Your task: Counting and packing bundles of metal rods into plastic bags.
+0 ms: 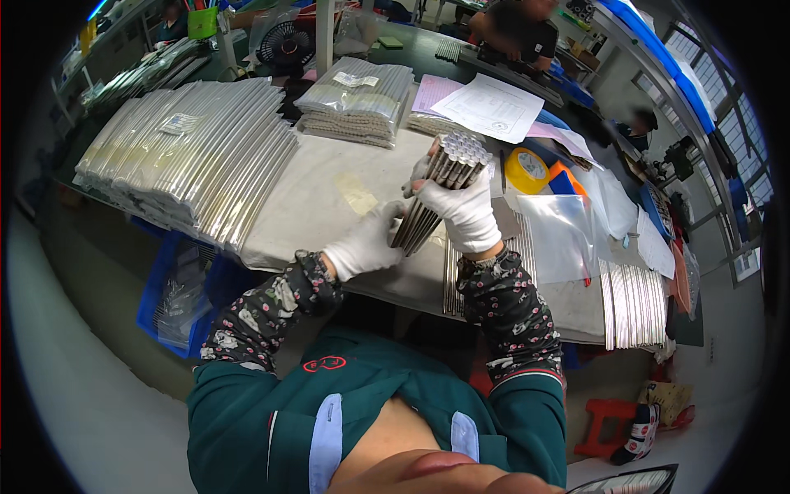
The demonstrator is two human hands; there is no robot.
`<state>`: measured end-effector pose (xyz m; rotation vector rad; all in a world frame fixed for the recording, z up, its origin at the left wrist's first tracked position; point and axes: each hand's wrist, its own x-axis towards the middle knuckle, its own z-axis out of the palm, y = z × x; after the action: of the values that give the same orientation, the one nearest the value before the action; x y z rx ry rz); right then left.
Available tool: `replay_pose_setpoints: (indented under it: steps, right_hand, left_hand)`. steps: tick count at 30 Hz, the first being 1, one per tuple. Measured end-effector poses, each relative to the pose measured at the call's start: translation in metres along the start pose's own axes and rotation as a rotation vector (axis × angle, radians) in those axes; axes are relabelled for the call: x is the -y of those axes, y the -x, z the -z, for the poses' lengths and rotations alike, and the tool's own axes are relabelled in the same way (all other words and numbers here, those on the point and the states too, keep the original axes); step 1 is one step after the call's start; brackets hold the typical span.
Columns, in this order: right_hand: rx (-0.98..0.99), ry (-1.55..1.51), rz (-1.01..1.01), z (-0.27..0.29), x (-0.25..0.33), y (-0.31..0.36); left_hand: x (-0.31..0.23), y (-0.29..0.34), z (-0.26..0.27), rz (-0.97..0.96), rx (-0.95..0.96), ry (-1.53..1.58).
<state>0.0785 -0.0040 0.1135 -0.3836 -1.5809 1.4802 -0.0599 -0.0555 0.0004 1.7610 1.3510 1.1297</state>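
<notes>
A bundle of slim metal rods (463,152) is held tilted above the table, its round ends facing up and away from me. My right hand (465,212), in a white glove with bare fingertips, is closed around the upper part of the bundle. Lower down, my left hand (366,241), gloved alike, has its fingers curled against the rods' side; part of its grip is hidden behind them. Beneath my right wrist, more metal rods (452,280) lie side by side on the pale table cover (317,189).
Bagged rods (189,152) cover the left side, with another bagged stack (354,99) behind. Papers (490,107), yellow tape (527,170) and a clear plastic bag (555,235) lie right, beyond them a row of rods (632,305). Blue bins (173,288) stand below left. Another person (518,37) sits opposite.
</notes>
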Motion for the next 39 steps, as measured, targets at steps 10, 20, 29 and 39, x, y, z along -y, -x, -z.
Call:
replay_pose_setpoints:
  steps: [10,20,29,39]
  right_hand:
    - [0.835,0.936,0.658,-0.045,0.003,0.048]
    - [0.92,1.714,1.206,0.014,-0.014,0.02]
    - [0.567,1.698,0.805,0.059,0.014,0.047]
    - [0.053,1.787,-0.326,0.13,-0.032,0.051]
  left_hand:
    - [-0.043,-0.008,0.009,0.83,0.415,1.492]
    - [-0.13,-0.07,0.026,-0.212,0.065,0.54]
    - [-0.093,-0.066,0.008,-0.238,-0.186,0.438]
    - [-0.096,-0.075,-0.002,-0.331,-0.186,0.49]
